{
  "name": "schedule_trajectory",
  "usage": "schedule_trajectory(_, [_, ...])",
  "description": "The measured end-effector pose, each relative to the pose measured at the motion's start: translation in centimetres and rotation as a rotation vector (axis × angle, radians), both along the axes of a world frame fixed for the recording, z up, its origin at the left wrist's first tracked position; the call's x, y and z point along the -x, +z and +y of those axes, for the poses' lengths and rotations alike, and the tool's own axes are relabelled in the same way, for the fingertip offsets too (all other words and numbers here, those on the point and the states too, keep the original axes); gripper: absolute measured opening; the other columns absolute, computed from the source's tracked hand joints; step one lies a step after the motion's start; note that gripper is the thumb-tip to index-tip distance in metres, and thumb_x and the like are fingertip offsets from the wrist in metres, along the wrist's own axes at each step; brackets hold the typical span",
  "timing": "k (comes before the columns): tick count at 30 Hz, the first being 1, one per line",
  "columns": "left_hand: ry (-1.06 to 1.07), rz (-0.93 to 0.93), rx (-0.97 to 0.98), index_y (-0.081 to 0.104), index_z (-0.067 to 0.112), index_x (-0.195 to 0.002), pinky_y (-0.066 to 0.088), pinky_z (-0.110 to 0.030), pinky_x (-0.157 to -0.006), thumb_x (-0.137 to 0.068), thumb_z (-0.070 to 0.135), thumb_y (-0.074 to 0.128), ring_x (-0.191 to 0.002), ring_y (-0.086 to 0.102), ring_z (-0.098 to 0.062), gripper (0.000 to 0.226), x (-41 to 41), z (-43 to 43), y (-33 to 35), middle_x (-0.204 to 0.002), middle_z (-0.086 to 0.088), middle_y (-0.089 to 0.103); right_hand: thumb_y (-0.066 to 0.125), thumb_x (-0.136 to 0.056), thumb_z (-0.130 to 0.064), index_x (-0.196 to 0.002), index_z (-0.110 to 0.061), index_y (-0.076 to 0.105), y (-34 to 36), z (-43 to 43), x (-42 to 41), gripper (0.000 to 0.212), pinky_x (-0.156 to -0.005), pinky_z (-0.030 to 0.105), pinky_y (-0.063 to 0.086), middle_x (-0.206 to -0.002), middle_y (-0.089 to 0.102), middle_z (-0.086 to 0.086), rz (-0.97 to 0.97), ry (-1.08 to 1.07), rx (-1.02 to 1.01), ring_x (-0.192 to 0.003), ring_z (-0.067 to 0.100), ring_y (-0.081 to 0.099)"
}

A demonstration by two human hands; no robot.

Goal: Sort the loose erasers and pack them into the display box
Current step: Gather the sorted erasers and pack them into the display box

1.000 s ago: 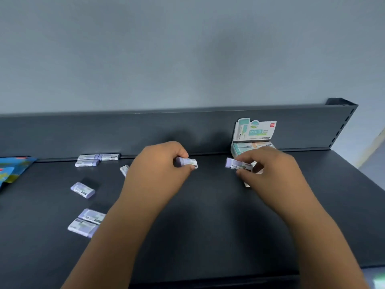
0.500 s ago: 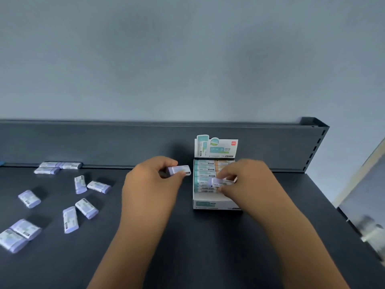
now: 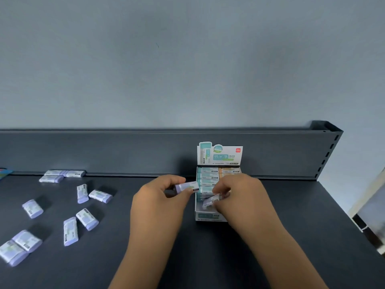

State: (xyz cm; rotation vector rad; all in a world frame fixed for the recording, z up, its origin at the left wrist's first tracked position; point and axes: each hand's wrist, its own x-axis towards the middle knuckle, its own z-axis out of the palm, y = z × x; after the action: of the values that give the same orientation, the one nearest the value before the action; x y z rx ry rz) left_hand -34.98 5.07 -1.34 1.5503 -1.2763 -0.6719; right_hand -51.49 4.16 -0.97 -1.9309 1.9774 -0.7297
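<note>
Ten loose lilac rectangular erasers (image 3: 70,231) in white printed sleeves lie scattered on the left of the dark grey worktop (image 3: 93,257). The left hand (image 3: 158,205) pinches an eleventh eraser (image 3: 186,187) beside the white-and-teal cardboard display box (image 3: 210,216). The right hand (image 3: 241,197) pinches a twelfth eraser (image 3: 210,200) over the box's packed rows.

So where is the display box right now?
In the head view the display box stands right of centre on the dark shelf, by its back rail, under the right hand and just right of the left hand.
</note>
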Motion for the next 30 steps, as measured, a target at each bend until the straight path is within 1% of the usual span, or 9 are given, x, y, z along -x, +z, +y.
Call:
schedule_trajectory(1, [-0.016, -0.005, 0.002, 0.076, 0.034, -0.082, 0.041, -0.007, -0.054, -0.077, 0.029, 0.083, -0.07, 0.062, 0.008, 0.01, 0.1, 0.0, 0.0, -0.073, 0.023, 0.07, 0.069, -0.078, -0.012, -0.099, -0.029, 0.074, -0.2, -0.1, -0.1, 0.026, -0.084, 0.026, 0.05, -0.103, 0.064, -0.008, 0.001, -0.016, 0.006, -0.099, 0.013, 0.06])
schedule_trajectory(3, [-0.041, -0.018, 0.006, 0.075, 0.036, -0.08, 0.044, -0.005, -0.057, -0.079, 0.028, 0.082, -0.073, 0.063, 0.009, 0.011, 0.1, 0.0, -0.2, -0.075, 0.027, 0.07, 0.067, -0.079, -0.012, -0.093, -0.027, 0.07, -0.5, -0.3, -0.3, 0.021, -0.074, 0.025, 0.049, -0.097, 0.064, -0.007, -0.003, -0.034, -0.003, -0.092, 0.015, 0.06])
schedule_trajectory(5, [-0.043, -0.03, -0.004, 0.076, 0.034, -0.085, 0.043, -0.004, -0.057, -0.08, 0.029, 0.082, -0.073, 0.064, 0.007, 0.01, 0.1, 0.0, -0.3, -0.075, 0.022, 0.071, 0.068, -0.079, -0.015, -0.088, -0.028, 0.066, -0.8, -0.6, -0.3, 0.016, -0.065, 0.023, 0.045, -0.091, 0.062, -0.007, 0.033, -0.057, -0.032, -0.087, 0.014, 0.06])
schedule_trajectory(7, [-0.047, -0.046, -0.014, 0.076, 0.034, -0.089, 0.042, -0.004, -0.055, -0.08, 0.03, 0.082, -0.072, 0.063, 0.007, 0.011, 0.1, 0.0, -0.3, -0.076, 0.02, 0.072, 0.068, -0.077, -0.019, -0.085, -0.029, 0.064, -1.1, -0.6, -0.1, 0.013, -0.061, 0.023, 0.044, -0.088, 0.061, -0.01, 0.066, -0.11, -0.016, -0.083, 0.011, 0.058])
schedule_trajectory(10, [-0.054, -0.039, -0.014, 0.075, 0.035, -0.085, 0.042, -0.007, -0.052, -0.08, 0.031, 0.082, -0.069, 0.063, 0.006, 0.009, 0.0, -0.1, -0.2, -0.074, 0.023, 0.07, 0.069, -0.074, -0.024, -0.078, -0.027, 0.062, -1.3, -0.6, 0.0, 0.008, -0.057, 0.025, 0.043, -0.084, 0.059, -0.012, 0.119, -0.154, 0.004, -0.079, 0.01, 0.056])
schedule_trajectory(15, [-0.066, -0.01, -0.019, 0.074, 0.035, -0.08, 0.045, -0.018, -0.06, -0.077, 0.03, 0.084, -0.067, 0.064, 0.001, 0.012, 0.1, -0.5, 0.1, -0.072, 0.022, 0.07, 0.068, -0.076, -0.027, -0.077, -0.023, 0.063, -1.6, -1.2, -0.4, 0.007, -0.064, 0.031, 0.053, -0.085, 0.062, -0.008, 0.167, -0.141, -0.027, -0.08, 0.015, 0.059])
schedule_trajectory(21, [-0.114, 0.0, -0.028, 0.076, 0.033, -0.08, 0.056, -0.029, -0.066, -0.077, 0.024, 0.084, -0.066, 0.067, -0.005, 0.013, 0.3, -0.9, 0.3, -0.069, 0.018, 0.071, 0.068, -0.077, -0.027, -0.079, -0.024, 0.063, -1.5, -1.2, -0.5, 0.006, -0.06, 0.029, 0.05, -0.084, 0.062, -0.008, 0.153, -0.148, -0.028, -0.081, 0.015, 0.059])
schedule_trajectory(27, [-0.151, -0.042, -0.075, 0.071, 0.033, -0.077, 0.049, -0.026, -0.06, -0.076, 0.024, 0.085, -0.06, 0.064, 0.0, 0.017, 0.6, -1.4, 0.2, -0.067, 0.021, 0.07, 0.069, -0.08, -0.027, -0.081, -0.026, 0.067, -1.0, -1.0, -0.1, 0.002, -0.054, 0.019, 0.039, -0.089, 0.065, -0.01, 0.083, -0.12, -0.019, -0.083, 0.011, 0.06])
schedule_trajectory(30, [-0.172, -0.082, -0.072, 0.072, 0.032, -0.079, 0.05, -0.024, -0.058, -0.075, 0.025, 0.086, -0.06, 0.065, 0.0, 0.017, 0.9, -1.6, 0.1, -0.068, 0.019, 0.071, 0.074, -0.077, -0.03, -0.091, -0.031, 0.069, -0.4, -0.8, 0.5, 0.016, -0.059, 0.02, 0.046, -0.087, 0.068, -0.012, -0.06, -0.068, -0.006, -0.082, 0.005, 0.063])
